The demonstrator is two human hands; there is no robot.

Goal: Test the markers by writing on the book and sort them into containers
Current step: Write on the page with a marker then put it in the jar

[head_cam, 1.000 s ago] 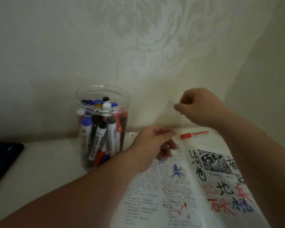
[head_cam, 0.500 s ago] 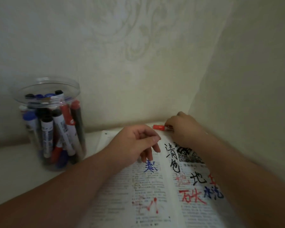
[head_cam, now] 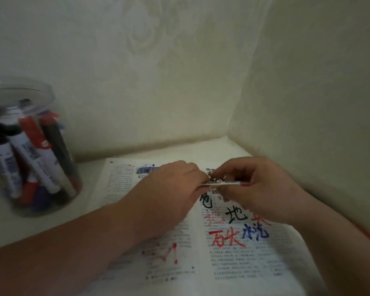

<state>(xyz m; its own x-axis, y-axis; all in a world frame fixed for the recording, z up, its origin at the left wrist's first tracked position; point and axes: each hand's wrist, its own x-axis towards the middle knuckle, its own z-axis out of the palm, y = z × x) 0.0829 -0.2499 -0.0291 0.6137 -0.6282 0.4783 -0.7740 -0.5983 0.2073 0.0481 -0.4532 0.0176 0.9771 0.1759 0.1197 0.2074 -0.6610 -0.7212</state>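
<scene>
We log both hands over the open printed book [head_cam: 233, 259] at the tabletop's far right corner, left hand [head_cam: 171, 195] and right hand [head_cam: 263, 189] fingers pinching a thin white red-tipped marker [head_cam: 222, 183], clear plastic marker jar [head_cam: 30, 146] far left.

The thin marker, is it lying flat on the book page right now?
No, the thin marker is held just above the open book, gripped between the left hand and the right hand.

Pale wall [head_cam: 158, 71] with faint embossed floral pattern behind the work area. A second wall [head_cam: 318, 92] meets it at a corner on the right. White tabletop [head_cam: 90, 174] below.
</scene>
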